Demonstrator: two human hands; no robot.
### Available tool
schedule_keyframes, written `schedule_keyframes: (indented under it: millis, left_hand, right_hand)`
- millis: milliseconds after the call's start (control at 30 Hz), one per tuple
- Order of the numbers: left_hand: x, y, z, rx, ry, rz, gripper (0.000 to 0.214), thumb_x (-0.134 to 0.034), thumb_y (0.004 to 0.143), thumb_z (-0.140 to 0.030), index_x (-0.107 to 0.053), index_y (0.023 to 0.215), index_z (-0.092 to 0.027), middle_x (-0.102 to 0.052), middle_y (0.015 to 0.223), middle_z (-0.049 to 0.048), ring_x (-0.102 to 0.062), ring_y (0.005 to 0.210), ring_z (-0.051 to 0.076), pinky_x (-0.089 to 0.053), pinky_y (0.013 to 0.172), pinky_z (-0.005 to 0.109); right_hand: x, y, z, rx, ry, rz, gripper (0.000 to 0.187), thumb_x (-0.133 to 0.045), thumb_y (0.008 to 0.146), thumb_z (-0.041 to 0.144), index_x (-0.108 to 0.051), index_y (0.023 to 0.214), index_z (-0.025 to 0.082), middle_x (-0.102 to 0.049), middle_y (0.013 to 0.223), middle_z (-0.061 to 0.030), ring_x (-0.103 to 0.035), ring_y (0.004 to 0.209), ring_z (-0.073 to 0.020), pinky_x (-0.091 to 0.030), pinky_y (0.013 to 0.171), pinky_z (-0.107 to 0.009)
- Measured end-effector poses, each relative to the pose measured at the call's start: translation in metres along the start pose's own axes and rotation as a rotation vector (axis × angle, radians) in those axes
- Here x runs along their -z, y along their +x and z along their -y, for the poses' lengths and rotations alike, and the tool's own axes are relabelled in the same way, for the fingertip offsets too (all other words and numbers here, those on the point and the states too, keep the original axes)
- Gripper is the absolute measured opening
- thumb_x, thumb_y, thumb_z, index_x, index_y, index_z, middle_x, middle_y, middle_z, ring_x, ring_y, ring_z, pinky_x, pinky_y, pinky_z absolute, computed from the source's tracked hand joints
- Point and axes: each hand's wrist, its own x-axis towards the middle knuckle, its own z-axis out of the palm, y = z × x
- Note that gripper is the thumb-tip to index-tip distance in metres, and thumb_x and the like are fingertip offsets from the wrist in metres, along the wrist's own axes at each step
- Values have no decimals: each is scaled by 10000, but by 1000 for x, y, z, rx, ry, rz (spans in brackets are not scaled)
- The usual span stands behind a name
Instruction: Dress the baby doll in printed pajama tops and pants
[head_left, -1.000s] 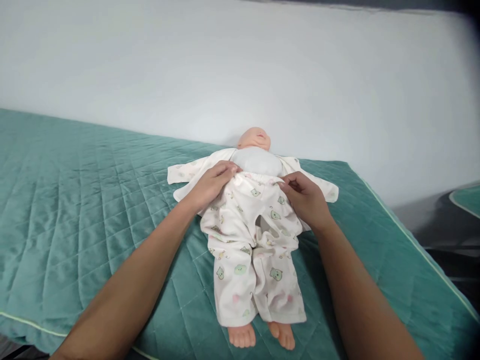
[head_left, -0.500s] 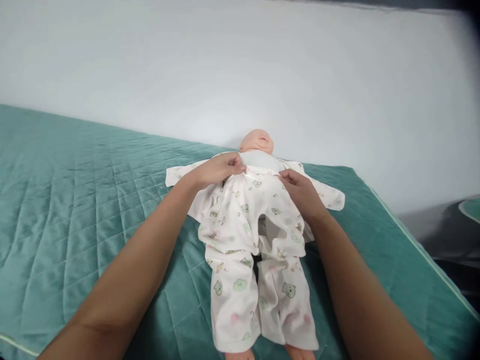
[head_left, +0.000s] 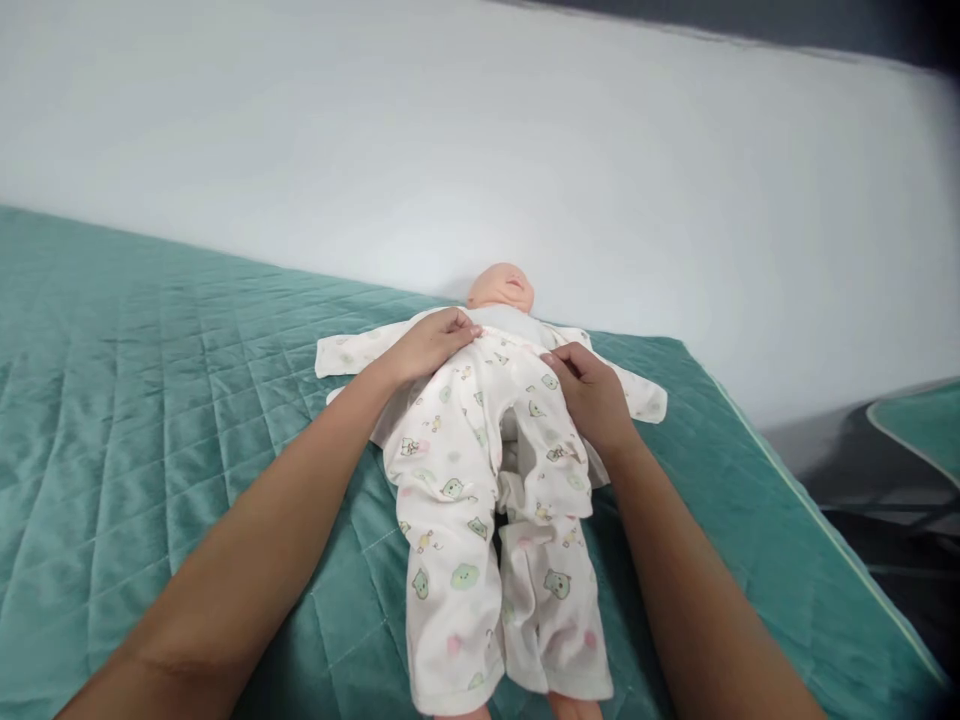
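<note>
A baby doll [head_left: 501, 286] lies on its back, head toward the wall and feet at the lower edge. White printed pants [head_left: 450, 490] cover its legs, and their waistband reaches up over the belly. Under them a matching long-sleeved shirt [head_left: 646, 396] spreads open, both sleeves stretched out to the sides. My left hand [head_left: 433, 345] pinches the waistband at its left end, thumb and fingers together. At the right end, my right hand [head_left: 589, 388] has its fingers curled closed on the pants' upper edge. The doll's waist is hidden beneath the cloth.
A green quilted cover [head_left: 187, 420] lies under the doll, and its piped edge runs down the right side. Behind the doll's head stands a white wall [head_left: 300, 130]. Another green-topped surface [head_left: 922, 430] shows at the far right, beyond a dark gap.
The waistband has come slightly nearer the doll's chest, and the pants' legs look smoother, less bunched. Both hands keep hold. The whole view has shifted a little.
</note>
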Motion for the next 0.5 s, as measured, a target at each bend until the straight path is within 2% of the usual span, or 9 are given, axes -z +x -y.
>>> schedule_keyframes:
  millis: [133, 300, 400, 500]
  left_hand:
    - [0, 2, 6, 30, -60, 8, 292, -580, 889, -479, -613, 845, -192, -617, 847, 21, -514, 767, 171, -370, 697, 298]
    - [-3, 4, 9, 90, -151, -38, 256, -591, 889, -430, -612, 810, -187, -612, 812, 19, -517, 728, 162, -387, 684, 303]
    - [-2, 3, 8, 139, -239, -24, 231, -612, 869, -394, -589, 765, -189, -571, 748, 8, -484, 667, 145, -382, 652, 297]
    - [1, 0, 8, 193, -320, 29, 223, -630, 847, -394, -581, 762, -194, -538, 707, 3, -445, 618, 134, -362, 611, 289]
  right_hand:
    - [-2, 14, -3, -63, -60, -42, 280, -581, 899, 464, -553, 732, 242, -484, 612, 26, -434, 644, -172, -346, 635, -309]
    - [-9, 36, -11, -184, 19, 3, 292, -609, 861, 467, -570, 690, 233, -610, 726, -11, -500, 712, -190, -367, 653, -313]
    - [-10, 32, -11, -265, 130, 18, 295, -639, 823, 471, -554, 669, 234, -563, 652, 10, -468, 646, -170, -361, 617, -307]
    - [-10, 19, -11, -284, 288, -22, 225, -690, 763, 420, -569, 725, 235, -595, 689, 17, -498, 651, -158, -387, 620, -297]
